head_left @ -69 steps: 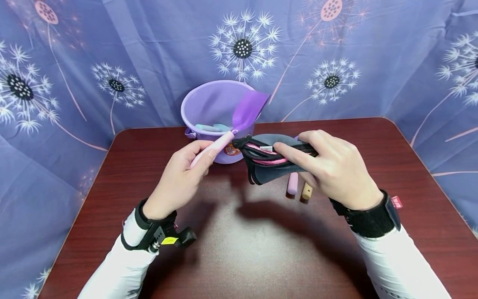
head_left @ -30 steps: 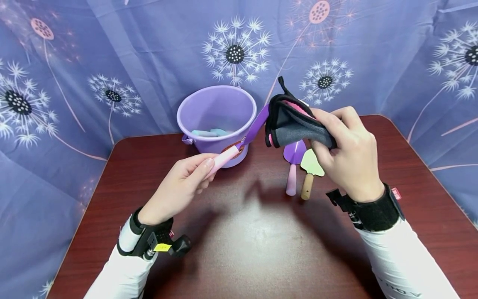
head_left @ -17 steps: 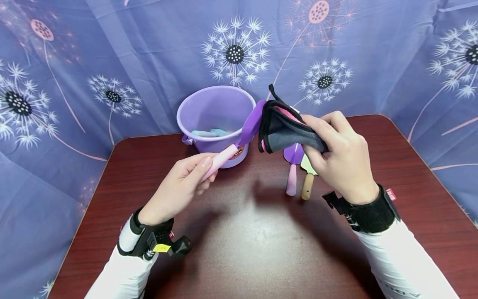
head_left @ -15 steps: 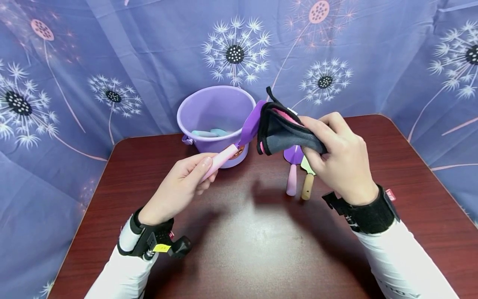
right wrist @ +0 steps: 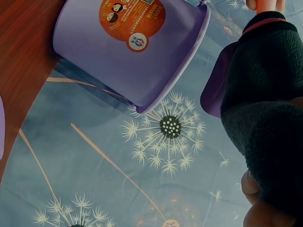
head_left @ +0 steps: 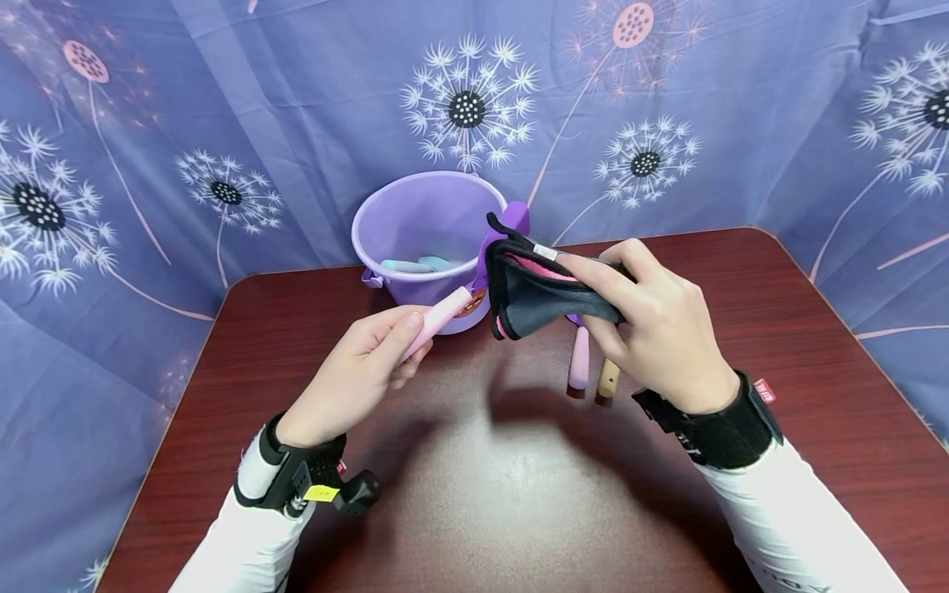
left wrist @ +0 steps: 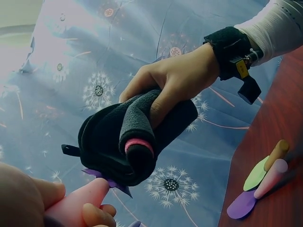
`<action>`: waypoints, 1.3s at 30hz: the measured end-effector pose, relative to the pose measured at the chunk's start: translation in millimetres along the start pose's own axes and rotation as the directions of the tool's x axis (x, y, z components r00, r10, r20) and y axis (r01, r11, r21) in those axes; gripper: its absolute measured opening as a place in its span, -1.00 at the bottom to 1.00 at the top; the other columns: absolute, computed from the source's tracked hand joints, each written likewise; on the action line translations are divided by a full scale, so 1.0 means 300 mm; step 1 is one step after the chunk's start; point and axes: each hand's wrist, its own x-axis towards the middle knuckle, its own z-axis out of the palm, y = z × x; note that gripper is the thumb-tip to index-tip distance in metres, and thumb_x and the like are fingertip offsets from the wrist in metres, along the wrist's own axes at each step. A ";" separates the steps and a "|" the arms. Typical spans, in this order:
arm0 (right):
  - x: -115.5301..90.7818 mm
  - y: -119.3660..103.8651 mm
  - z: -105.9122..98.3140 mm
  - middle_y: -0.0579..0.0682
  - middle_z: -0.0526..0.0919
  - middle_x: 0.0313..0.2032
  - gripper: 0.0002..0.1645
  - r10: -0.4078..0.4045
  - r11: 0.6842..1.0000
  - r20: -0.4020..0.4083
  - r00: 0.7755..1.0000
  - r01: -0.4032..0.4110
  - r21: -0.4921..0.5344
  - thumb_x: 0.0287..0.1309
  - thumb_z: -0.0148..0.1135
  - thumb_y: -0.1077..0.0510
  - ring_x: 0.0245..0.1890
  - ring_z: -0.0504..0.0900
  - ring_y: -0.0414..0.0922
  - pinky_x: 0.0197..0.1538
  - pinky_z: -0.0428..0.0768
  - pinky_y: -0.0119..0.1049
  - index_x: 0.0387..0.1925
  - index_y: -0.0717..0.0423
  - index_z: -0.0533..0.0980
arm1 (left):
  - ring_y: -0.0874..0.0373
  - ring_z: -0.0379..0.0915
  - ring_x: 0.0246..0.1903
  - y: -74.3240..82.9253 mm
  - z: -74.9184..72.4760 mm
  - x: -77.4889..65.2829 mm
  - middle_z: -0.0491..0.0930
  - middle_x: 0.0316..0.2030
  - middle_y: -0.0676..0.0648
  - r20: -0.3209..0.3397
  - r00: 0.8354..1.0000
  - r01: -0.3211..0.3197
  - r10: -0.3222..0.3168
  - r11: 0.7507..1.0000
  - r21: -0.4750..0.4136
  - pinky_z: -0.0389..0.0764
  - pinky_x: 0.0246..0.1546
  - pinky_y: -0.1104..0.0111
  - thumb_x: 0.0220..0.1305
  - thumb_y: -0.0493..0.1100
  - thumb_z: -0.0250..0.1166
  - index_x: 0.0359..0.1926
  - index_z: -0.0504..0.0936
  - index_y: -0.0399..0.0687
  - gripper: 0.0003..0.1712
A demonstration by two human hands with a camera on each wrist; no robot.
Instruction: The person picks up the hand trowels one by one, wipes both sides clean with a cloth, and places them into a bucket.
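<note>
My left hand [head_left: 356,371] grips the pink handle of a toy shovel [head_left: 437,323], its purple blade raised and slanting up to the right. In my right hand [head_left: 656,321] is a folded grey cloth [head_left: 537,301] with black edging and a pink inside, pinched between thumb and fingers. The cloth lies against the blade near the handle end and covers part of it. In the left wrist view, the cloth's lower edge [left wrist: 128,172] overlaps the blade, just past the handle tip [left wrist: 94,191]. The right wrist view shows a blade corner [right wrist: 215,90] beside the cloth.
Behind the left hand stands a purple bucket [head_left: 408,290] with light blue pieces [head_left: 415,264] inside. Right of it on the table lie a purple shovel [left wrist: 241,204] and a light green one [left wrist: 257,174], their blades hidden behind the cloth in the head view. A dandelion-print curtain hangs behind.
My right hand has moved the cloth down and left along the blade toward the handle, covering more of the lower blade. The left hand stays nearly still on the handle.
</note>
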 end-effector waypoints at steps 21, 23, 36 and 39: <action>0.002 0.035 -0.016 0.17 0.57 -0.15 -0.36 -0.125 0.991 0.089 0.988 0.129 -0.041 0.12 0.45 0.35 -0.43 0.50 0.03 -0.53 0.44 -0.07 0.25 -0.10 0.67 | 0.16 0.12 -0.58 0.006 -0.011 -0.007 0.29 -0.48 -0.11 0.021 1.000 0.023 -0.023 1.000 -0.015 0.15 -0.60 0.36 0.71 -0.02 0.05 -0.04 0.61 -0.13 -0.69; 0.003 0.041 -0.020 0.18 0.58 -0.13 -0.35 -0.110 0.992 0.086 0.990 0.115 -0.051 0.11 0.44 0.36 -0.42 0.53 0.05 -0.52 0.47 -0.04 0.24 -0.10 0.68 | 0.14 0.11 -0.59 0.004 -0.011 -0.006 0.27 -0.50 -0.11 0.030 0.999 0.011 -0.011 1.000 -0.003 0.15 -0.60 0.35 0.71 -0.01 0.05 -0.11 0.59 -0.13 -0.67; 0.000 0.061 -0.024 0.20 0.55 -0.16 -0.55 0.027 0.993 -0.023 0.999 -0.030 -0.114 0.34 0.27 0.21 -0.43 0.56 0.07 -0.60 0.48 0.02 0.21 -0.13 0.69 | 0.12 0.05 -0.59 0.006 -0.006 0.000 0.20 -0.54 -0.09 0.061 0.998 -0.017 0.018 1.000 -0.011 0.12 -0.57 0.33 0.71 0.01 0.04 -0.40 0.41 -0.12 -0.54; -0.004 0.064 -0.024 0.19 0.54 -0.18 -0.54 0.065 0.992 -0.044 0.997 -0.069 -0.106 0.33 0.26 0.23 -0.43 0.53 0.04 -0.58 0.45 -0.02 0.22 -0.11 0.69 | 0.12 0.05 -0.59 0.005 -0.005 0.001 0.19 -0.54 -0.10 0.058 0.998 -0.020 0.021 1.000 -0.011 0.11 -0.57 0.32 0.71 0.00 0.04 -0.41 0.39 -0.14 -0.53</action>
